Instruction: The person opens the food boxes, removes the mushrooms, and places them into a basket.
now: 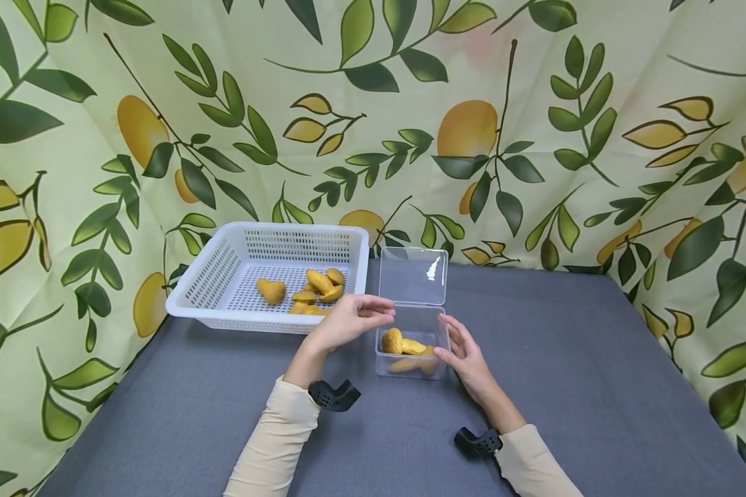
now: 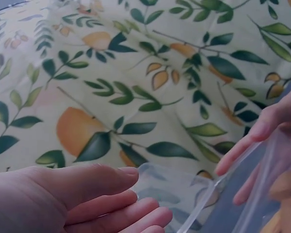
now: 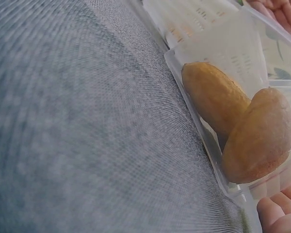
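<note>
A clear plastic box [image 1: 408, 366] stands on the table with its hinged lid [image 1: 413, 276] raised at the back. Inside lie several yellow-brown mushrooms [image 1: 393, 340], seen close through the wall in the right wrist view as rounded brown shapes [image 3: 258, 138]. My right hand [image 1: 467, 352] holds the box at its right side, thumb by the front corner and fingers along the side wall. Over the box's left edge hovers my left hand [image 1: 356, 319], its fingers loosely extended with nothing between them. In the left wrist view that hand [image 2: 102, 199] shows an empty palm.
A white slotted basket [image 1: 208, 304] sits left of the box, close behind my left forearm, with several more mushrooms [image 1: 271, 290] in it. Grey cloth [image 1: 566, 359] covers the table. A leaf-patterned curtain [image 1: 404, 110] hangs behind and at both sides.
</note>
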`<action>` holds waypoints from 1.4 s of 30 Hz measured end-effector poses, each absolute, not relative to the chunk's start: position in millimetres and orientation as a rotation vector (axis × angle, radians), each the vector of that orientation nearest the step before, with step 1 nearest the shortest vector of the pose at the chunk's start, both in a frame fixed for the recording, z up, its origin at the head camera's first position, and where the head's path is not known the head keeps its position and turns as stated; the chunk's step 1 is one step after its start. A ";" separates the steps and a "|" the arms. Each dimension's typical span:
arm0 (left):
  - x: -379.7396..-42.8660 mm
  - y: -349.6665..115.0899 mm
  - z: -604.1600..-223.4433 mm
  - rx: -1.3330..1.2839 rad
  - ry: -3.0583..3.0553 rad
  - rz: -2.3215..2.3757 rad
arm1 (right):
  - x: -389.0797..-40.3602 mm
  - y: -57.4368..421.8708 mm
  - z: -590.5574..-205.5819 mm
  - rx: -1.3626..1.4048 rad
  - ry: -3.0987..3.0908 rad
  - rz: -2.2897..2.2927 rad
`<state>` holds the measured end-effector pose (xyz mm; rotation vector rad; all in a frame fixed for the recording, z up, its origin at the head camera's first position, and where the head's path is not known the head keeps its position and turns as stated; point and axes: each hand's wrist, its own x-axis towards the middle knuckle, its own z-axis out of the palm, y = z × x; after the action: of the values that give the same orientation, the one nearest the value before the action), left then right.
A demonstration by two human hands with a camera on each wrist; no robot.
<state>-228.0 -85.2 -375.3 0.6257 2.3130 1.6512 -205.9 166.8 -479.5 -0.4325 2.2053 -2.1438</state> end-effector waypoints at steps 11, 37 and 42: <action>-229.8 -49.2 -384.2 0.740 2.296 1.440 | -205.3 165.3 -479.3 -0.456 2.210 -2.152; -257.8 -15.1 -399.2 0.602 2.232 1.057 | -204.6 166.1 -477.3 -0.460 2.188 -2.164; -258.3 -13.0 -402.4 0.580 2.189 1.049 | -204.7 166.3 -479.1 -0.464 2.178 -2.179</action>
<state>-258.3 -13.0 -402.4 0.5798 2.1890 1.0495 -204.7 166.3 -479.1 -0.4637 2.1782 -2.1792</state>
